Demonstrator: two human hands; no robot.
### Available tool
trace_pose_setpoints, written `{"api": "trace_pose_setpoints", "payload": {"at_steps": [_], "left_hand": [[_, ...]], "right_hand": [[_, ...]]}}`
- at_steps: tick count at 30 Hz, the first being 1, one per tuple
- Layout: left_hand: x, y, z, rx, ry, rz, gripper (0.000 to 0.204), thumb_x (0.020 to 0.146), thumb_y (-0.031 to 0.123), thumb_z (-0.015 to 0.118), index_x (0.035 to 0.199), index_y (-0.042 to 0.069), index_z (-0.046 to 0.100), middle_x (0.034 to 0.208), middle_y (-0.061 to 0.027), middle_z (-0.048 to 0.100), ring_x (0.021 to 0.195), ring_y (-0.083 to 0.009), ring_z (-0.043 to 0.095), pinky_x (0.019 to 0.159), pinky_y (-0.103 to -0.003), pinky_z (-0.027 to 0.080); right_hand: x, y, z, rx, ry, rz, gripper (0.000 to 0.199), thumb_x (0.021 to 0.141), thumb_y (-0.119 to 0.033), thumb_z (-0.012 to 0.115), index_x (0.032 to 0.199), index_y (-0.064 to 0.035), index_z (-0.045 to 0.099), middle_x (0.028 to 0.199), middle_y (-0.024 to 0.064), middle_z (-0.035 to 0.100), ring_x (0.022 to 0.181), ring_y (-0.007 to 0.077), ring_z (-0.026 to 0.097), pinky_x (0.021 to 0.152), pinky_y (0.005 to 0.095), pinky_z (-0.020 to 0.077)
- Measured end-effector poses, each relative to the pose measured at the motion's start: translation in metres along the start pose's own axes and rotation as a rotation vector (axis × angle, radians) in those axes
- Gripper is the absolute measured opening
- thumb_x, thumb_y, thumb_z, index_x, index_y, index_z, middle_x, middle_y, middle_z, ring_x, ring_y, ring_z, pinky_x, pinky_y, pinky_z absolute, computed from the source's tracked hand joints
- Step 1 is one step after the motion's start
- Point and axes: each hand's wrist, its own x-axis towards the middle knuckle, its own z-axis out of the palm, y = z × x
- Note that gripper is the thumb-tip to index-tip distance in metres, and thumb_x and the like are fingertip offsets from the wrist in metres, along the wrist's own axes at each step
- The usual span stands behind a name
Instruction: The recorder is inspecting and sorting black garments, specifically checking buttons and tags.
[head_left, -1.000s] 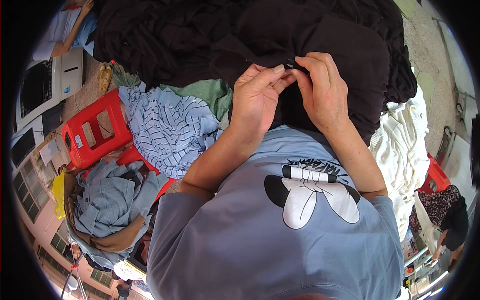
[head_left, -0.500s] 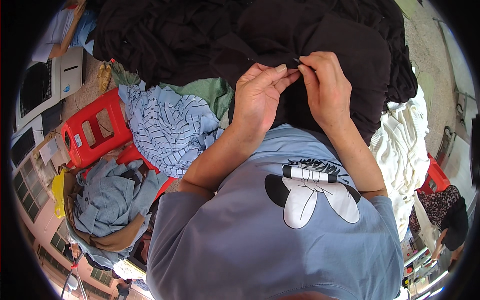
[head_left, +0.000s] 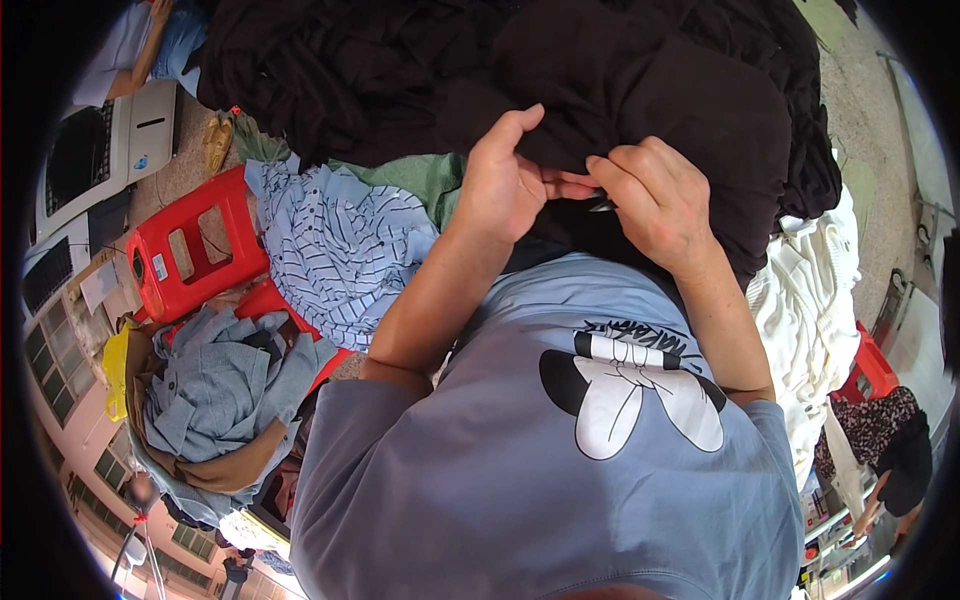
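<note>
On the red plastic stool [head_left: 185, 262] at left, a small pale sticker on its side. Concrete floor [head_left: 860, 130] at upper right. Heaped black garment [head_left: 690, 110] spreads ahead, soft, creased. Left hand [head_left: 505, 180] pinches a fold of it; right hand [head_left: 655, 200] grips the same fold, fingertips meeting. Striped blue shirt [head_left: 340, 250] lies left, white knit pile [head_left: 810, 310] right.

Black garment [head_left: 690, 110]; blue striped shirt [head_left: 340, 250]; red stool [head_left: 190, 250]; white cloth [head_left: 810, 320].
</note>
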Motion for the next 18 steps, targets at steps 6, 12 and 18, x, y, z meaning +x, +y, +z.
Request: {"api": "trace_pose_setpoints", "payload": {"at_steps": [6, 12, 18], "left_hand": [[-0.016, 0.011, -0.011, 0.261, -0.016, 0.131, 0.037, 0.096, 0.025, 0.05, 0.1, -0.009, 0.063, 0.094, -0.0223, 0.068, 0.079, -0.0263, 0.067, 0.067, -0.034, 0.054], [-0.031, 0.004, 0.009, 0.291, 0.03, 0.328, 0.022, 0.089, 0.012, 0.062, 0.097, -0.008, 0.065, 0.093, -0.0198, 0.068, 0.08, -0.0234, 0.066, 0.07, -0.033, 0.054], [-0.033, -0.001, 0.018, 0.318, 0.029, 0.466, 0.019, 0.09, 0.005, 0.057, 0.101, -0.009, 0.063, 0.096, -0.0209, 0.068, 0.083, -0.0253, 0.067, 0.077, -0.037, 0.056]], "right_hand": [[-0.02, 0.022, -0.012, -0.131, 0.021, 0.138, 0.034, 0.059, 0.003, 0.067, 0.093, -0.0044, 0.063, 0.085, 0.0066, 0.057, 0.07, 0.0235, 0.06, 0.057, 0.0328, 0.0492], [0.0, -0.002, -0.019, 0.16, -0.07, 0.497, 0.022, 0.085, -0.011, 0.066, 0.104, -0.0039, 0.057, 0.099, 0.0113, 0.056, 0.075, 0.0302, 0.061, 0.063, 0.0348, 0.0499], [0.015, -0.015, -0.018, 0.294, -0.073, 0.491, 0.024, 0.085, -0.007, 0.067, 0.105, -0.0034, 0.055, 0.097, 0.0128, 0.057, 0.072, 0.0297, 0.06, 0.06, 0.0345, 0.0491]]}}
